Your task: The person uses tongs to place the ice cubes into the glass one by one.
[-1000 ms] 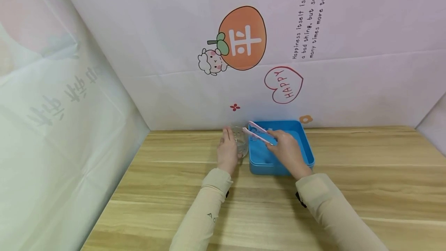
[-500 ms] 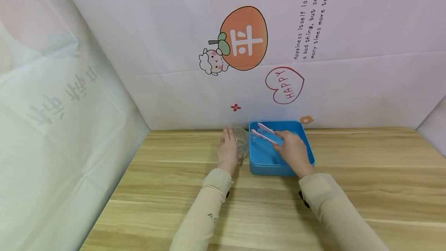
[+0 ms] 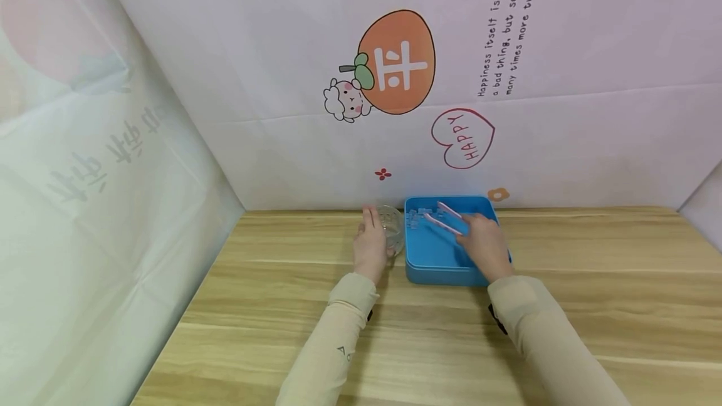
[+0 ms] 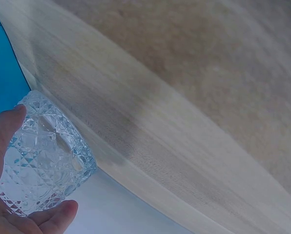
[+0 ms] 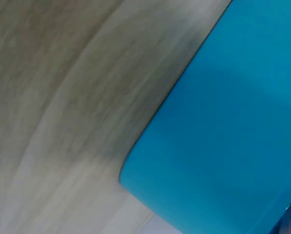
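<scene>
My left hand (image 3: 370, 246) holds a clear cut-glass cup (image 4: 48, 151) against the left side of a blue box (image 3: 440, 275), thumb on one side and fingers on the other. Over the box, my right hand (image 3: 486, 244) grips pink tongs (image 3: 445, 225), their two arms spread apart. Small clear blocks (image 3: 416, 217) lie in the box's back left corner, close to the tongs' tips. Whether anything sits between those tips is too small to tell. In the right wrist view the box wall (image 5: 223, 136) fills much of the picture, and the tongs are out of sight.
A wood-grain table (image 3: 271, 306) carries the box and cup near its back edge. Behind them rises a white printed sheet (image 3: 304, 161), and a similar sheet (image 3: 113, 237) closes off the left side.
My right hand has moved the tongs to the right, from over the cup's side of the box to farther inside it. The left hand and cup stay in place.
</scene>
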`<state>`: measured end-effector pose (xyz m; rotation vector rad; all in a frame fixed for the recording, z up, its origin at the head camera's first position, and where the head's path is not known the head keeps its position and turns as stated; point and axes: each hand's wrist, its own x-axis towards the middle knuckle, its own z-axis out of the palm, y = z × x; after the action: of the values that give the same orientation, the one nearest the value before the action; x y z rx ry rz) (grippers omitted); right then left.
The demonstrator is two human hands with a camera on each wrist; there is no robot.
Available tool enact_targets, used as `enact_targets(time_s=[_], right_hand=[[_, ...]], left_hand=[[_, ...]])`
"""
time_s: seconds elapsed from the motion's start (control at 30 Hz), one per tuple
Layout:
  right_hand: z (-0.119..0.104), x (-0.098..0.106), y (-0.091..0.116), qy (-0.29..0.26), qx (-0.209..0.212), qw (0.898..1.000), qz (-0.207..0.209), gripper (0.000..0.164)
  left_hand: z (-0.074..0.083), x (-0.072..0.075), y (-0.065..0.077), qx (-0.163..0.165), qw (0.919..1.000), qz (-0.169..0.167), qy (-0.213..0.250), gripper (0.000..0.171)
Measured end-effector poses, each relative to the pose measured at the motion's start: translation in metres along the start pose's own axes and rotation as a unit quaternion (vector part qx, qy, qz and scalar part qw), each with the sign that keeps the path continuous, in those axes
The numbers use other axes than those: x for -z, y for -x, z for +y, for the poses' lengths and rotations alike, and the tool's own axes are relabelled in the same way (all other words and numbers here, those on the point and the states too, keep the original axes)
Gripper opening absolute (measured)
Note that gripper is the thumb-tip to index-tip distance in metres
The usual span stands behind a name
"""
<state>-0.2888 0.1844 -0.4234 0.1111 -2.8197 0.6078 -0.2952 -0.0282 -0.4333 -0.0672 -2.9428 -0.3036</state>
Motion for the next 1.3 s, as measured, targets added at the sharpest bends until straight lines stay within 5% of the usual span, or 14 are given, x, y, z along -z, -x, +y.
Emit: enact_targets(time_s=[1.03,1.07,1.27,1.3], right_hand=[[0.002,-0.010,-0.008,-0.001,-0.085,0.994,-0.075,0.047],[0.002,-0.010,-0.009,-0.005,-0.086,0.993,-0.079,0.047],[-0.001,-0.009,-0.009,-0.013,-0.085,0.991,-0.100,0.047],[-0.001,-0.009,-0.009,-0.014,-0.085,0.991,-0.103,0.047]], left_hand=[[0.000,-0.003,0.002,-0.006,0.9998,0.008,-0.015,0.106],[-0.003,-0.012,-0.002,-0.012,0.9994,0.022,-0.022,0.111],[-0.003,-0.011,-0.003,-0.010,0.9994,0.019,-0.027,0.112],[0.001,-0.001,0.001,-0.004,0.9998,0.003,-0.020,0.107]])
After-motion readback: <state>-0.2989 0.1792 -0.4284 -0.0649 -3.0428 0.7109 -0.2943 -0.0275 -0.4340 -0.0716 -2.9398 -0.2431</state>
